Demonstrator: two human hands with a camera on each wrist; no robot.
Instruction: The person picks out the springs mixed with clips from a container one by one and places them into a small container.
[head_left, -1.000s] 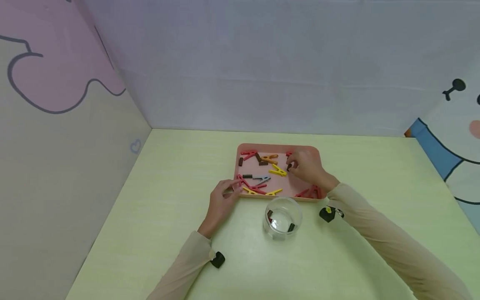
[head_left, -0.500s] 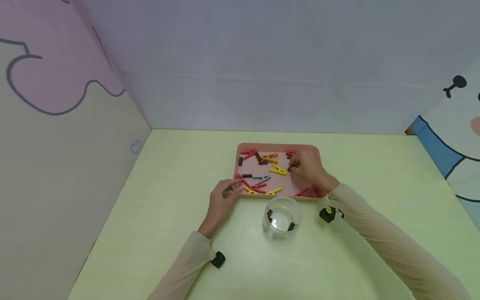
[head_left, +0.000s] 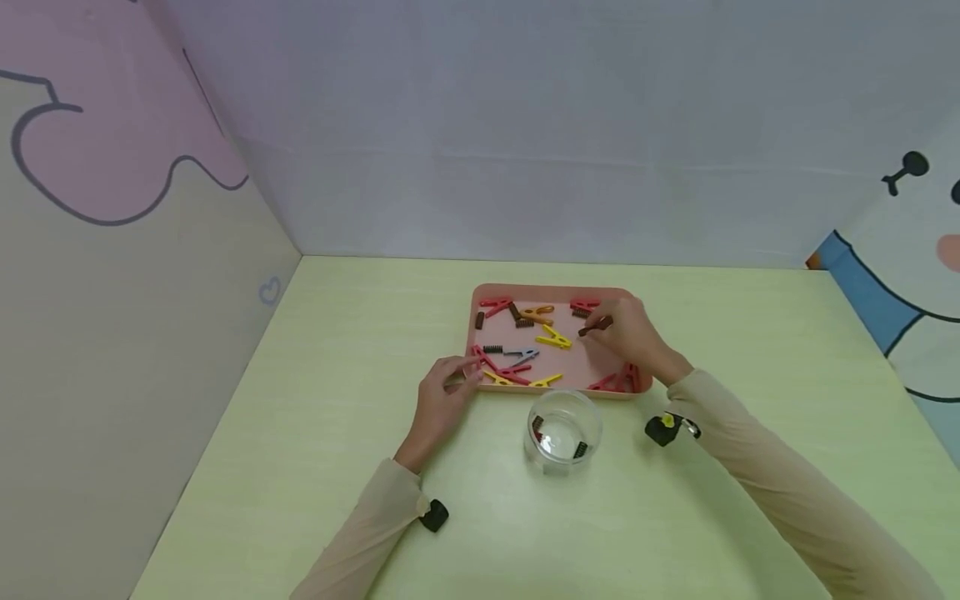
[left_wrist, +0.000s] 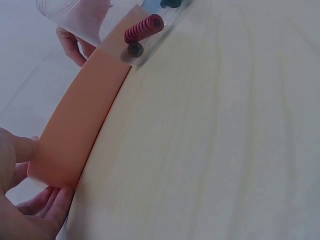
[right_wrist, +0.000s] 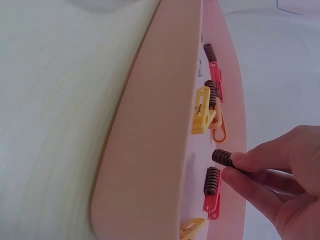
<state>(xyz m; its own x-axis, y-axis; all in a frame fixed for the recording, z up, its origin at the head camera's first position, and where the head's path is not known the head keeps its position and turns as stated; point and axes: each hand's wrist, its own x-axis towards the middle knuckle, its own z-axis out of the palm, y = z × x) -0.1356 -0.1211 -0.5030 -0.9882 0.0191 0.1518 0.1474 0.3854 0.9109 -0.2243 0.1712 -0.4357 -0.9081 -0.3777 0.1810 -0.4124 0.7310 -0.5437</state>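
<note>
Held spring: dark brown spring (right_wrist: 220,156), in the upper right part of the pink tray (head_left: 555,293), head view.
Spring axis: slanted in head view, free end toward lower left; in right wrist view that end faces left and slightly up.
Right hand (head_left: 628,333): thumb and finger pinch the spring.
Next to it: second dark spring (right_wrist: 212,181) lying on a red clip (head_left: 585,303); yellow clip (head_left: 553,337) lower left of the pinch in head view.
Left hand (head_left: 445,396): fingers grip the tray's lower left corner.
Clear tub (head_left: 562,433): just below the tray in head view, springs inside.
Table (head_left: 337,375): pale yellow-green, faint grain, tray and tub on it.
Room: plain greyish back wall (head_left: 525,125); pink cloud shape (head_left: 112,158) upper left; white-and-blue cartoon figure (head_left: 873,283) at right edge.
View differences: right wrist resolves the held spring's coils, only a dark sliver in head view; left wrist shows a thick red spring (left_wrist: 144,28) in the tub, a red speck from the head.
</note>
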